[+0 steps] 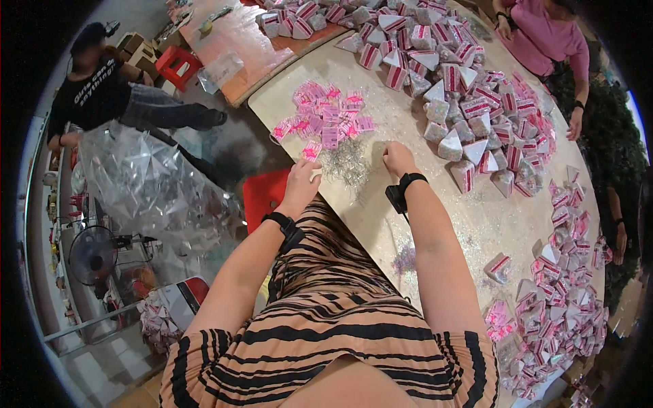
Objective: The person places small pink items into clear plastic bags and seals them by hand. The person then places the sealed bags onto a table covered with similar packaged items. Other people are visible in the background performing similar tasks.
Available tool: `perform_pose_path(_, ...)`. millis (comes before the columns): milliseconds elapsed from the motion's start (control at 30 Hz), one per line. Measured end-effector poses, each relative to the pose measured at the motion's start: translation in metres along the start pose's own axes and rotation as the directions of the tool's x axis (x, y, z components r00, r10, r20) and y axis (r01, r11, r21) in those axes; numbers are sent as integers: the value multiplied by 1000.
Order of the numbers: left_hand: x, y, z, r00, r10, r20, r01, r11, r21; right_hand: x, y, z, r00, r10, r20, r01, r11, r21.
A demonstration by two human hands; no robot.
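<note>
At the table's near left corner, my left hand [301, 185] pinches a small pink-and-white printed tag [311, 151] at its fingertips. My right hand [399, 162] is closed above the table, to the right of a loose heap of thin silvery wire-like pieces [348, 165]; whatever its fingers grip is too small or hidden to make out. Just beyond both hands lies a spread pile of similar pink tags [330, 115], several overlapping.
A large mound of wedge-shaped, cake-slice-like pieces [469, 102] covers the far right, with another heap [564, 285] at the near right. A person in pink [547, 41] stands across the table [381, 224]. Another, in black [92, 88], holds a clear plastic bag [156, 183] beside a fan [93, 255].
</note>
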State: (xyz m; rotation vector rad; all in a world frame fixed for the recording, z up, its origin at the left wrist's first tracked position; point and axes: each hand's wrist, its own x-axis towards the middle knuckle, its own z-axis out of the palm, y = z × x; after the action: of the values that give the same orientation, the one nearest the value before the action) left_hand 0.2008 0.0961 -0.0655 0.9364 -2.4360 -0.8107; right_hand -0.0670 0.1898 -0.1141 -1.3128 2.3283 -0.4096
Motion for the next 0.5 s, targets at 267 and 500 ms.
perform_pose_path(267, 9, 45, 35, 992, 93, 82, -90, 995, -36, -52, 23, -9, 989, 48, -143, -30, 992, 125)
perform_pose_path(500, 53, 87, 101, 932, 303, 199, -353, 883, 308, -103, 42, -18, 952, 159, -261, -55, 929, 367)
